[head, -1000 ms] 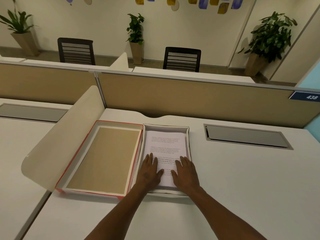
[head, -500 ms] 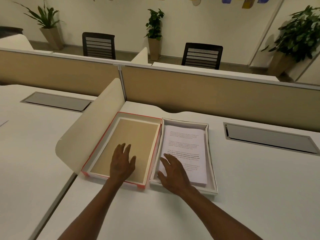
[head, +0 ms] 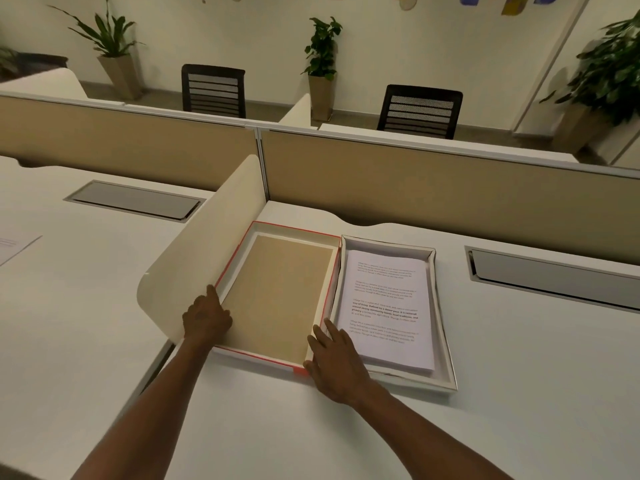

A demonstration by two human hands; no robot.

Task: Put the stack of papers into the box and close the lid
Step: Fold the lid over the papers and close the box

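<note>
The white box (head: 447,344) lies open on the desk with the stack of printed papers (head: 384,306) inside it. Directly to its left, touching it, lies the lid (head: 277,292), upside down, with red outer edges and a brown inner face. My left hand (head: 206,318) curls over the lid's left rim near the front. My right hand (head: 337,365) holds the lid's right wall at the front corner, thumb inside and fingers in the gap next to the box.
A curved cream divider (head: 194,265) stands close against the lid's left side. A tan partition (head: 415,188) runs behind the desk. Grey cable hatches (head: 554,275) (head: 135,199) sit on both sides. A loose sheet (head: 14,244) lies far left.
Both hands left the papers in the box and moved left. The left went across the lid to its left rim; the right went to the lid's right wall.
</note>
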